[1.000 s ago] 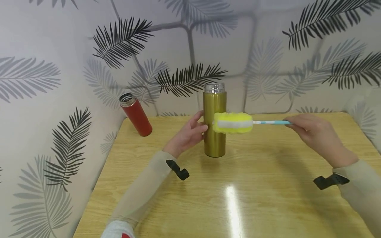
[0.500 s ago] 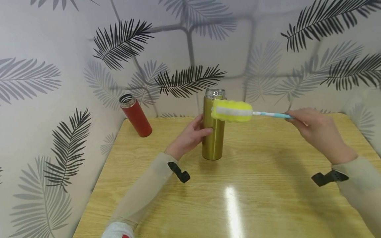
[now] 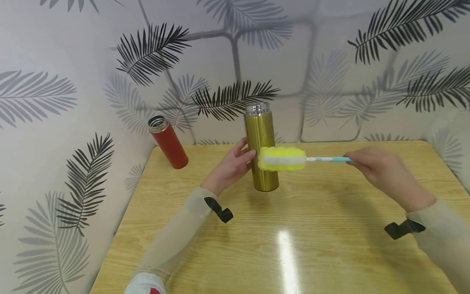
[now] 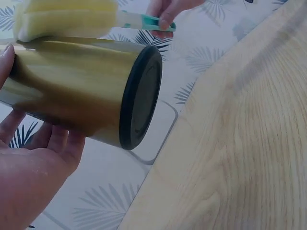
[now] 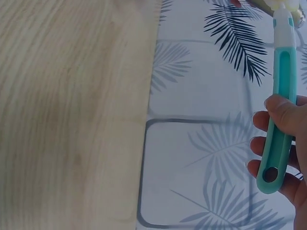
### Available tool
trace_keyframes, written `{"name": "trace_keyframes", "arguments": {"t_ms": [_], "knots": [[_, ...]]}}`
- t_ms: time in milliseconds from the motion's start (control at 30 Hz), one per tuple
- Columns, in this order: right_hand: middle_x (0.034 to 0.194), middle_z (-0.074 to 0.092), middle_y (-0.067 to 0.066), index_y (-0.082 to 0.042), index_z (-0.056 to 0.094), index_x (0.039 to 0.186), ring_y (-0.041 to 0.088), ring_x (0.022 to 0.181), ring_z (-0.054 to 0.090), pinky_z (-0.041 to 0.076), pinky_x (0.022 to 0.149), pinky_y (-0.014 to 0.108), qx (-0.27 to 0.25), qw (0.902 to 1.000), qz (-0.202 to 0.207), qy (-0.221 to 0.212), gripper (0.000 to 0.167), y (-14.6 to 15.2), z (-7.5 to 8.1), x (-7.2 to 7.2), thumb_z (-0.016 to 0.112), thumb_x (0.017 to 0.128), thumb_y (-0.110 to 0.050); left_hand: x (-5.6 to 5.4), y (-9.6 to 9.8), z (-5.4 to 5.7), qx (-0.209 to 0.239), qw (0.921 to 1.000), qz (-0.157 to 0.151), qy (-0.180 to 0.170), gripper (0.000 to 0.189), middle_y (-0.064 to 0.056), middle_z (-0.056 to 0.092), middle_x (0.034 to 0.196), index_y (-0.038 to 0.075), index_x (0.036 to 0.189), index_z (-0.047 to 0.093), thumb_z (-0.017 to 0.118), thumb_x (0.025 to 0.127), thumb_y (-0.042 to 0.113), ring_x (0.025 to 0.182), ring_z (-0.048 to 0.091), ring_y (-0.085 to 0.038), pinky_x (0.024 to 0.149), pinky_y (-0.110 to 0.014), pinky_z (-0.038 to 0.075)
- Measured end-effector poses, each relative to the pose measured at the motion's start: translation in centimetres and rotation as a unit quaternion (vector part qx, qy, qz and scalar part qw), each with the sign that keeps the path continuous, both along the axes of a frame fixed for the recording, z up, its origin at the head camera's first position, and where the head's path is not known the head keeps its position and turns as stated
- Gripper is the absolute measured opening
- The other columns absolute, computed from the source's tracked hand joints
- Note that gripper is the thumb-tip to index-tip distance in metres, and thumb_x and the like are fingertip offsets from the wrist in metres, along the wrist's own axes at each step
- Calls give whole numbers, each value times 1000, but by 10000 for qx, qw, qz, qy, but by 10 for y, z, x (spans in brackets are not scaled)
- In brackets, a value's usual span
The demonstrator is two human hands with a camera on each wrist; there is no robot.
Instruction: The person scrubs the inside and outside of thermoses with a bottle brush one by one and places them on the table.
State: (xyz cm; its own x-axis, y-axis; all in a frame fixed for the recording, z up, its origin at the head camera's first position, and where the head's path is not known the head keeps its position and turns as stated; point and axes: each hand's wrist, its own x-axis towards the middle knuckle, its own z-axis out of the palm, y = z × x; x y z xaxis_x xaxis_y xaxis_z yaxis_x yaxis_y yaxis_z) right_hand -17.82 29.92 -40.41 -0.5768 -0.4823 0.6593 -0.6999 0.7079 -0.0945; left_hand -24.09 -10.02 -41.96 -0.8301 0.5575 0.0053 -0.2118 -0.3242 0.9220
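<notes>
My left hand [image 3: 232, 167] grips a gold metal thermos bottle [image 3: 258, 128] from its left side, with the thumb across its front. Its silver threaded mouth has no lid and leans slightly left; in the left wrist view the dark round base [image 4: 144, 98] shows above the table. My right hand [image 3: 385, 173] pinches the blue-green handle [image 5: 283, 81] of a bottle brush. The brush's yellow and white sponge head [image 3: 282, 159] lies sideways across the front of the bottle, overlapping its right side in the head view.
A red thermos bottle [image 3: 169, 145], its lid off, stands at the back left of the wooden table [image 3: 312, 228]. Behind the table and along its left side is a wall [image 3: 330, 73] with a leaf pattern. Light glares off the tabletop near the front.
The sponge head rose along the bottle, then came down to its middle. The gold bottle dipped and rose again, and its mouth now tilts left. The red bottle has stayed still.
</notes>
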Motion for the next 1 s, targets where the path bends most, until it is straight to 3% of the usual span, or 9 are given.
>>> {"name": "trace_keyframes", "arguments": {"t_ms": [200, 433, 667, 833, 1000], "knots": [[95, 74, 4, -6, 78, 109, 24, 83, 70, 55, 67, 40, 187, 9995, 233, -103, 64, 1, -8, 2, 35, 110, -53, -4, -5, 1, 272, 9995, -14, 154, 106, -4, 56, 135, 6, 159, 34, 88, 78, 48, 124, 54, -18, 108, -36, 43], [96, 76, 4, -6, 79, 108, 24, 84, 71, 56, 67, 42, 347, 9984, 433, -106, 64, 0, -11, 3, 33, 112, -51, -3, -7, 4, 434, 9989, 138, 75, 80, -2, 64, 120, 18, 138, 50, 88, 76, 50, 111, 60, -18, 95, -32, 50], [94, 75, 5, -6, 78, 108, 24, 83, 71, 56, 65, 43, 294, 9992, 242, -103, 64, 1, -6, 2, 33, 111, -52, -3, -7, 2, 558, 9984, -10, 119, 82, -1, 64, 122, 23, 145, 43, 86, 79, 47, 111, 60, -17, 94, -34, 50], [92, 75, 6, -7, 78, 107, 24, 79, 70, 55, 62, 41, 237, 9997, 104, 7, 64, 2, 2, 1, 33, 110, -53, -1, -7, -1, 542, 9984, -96, 161, 72, 0, 63, 123, 28, 138, 49, 85, 79, 47, 109, 61, -17, 92, -33, 50], [90, 75, 9, -6, 78, 107, 28, 79, 70, 53, 67, 43, 75, 9997, -74, 232, 64, 3, 11, 1, 34, 111, -53, 1, -6, -4, 364, 9989, -265, 139, 82, -2, 59, 128, 24, 143, 46, 86, 77, 49, 113, 58, -18, 94, -34, 50]]}}
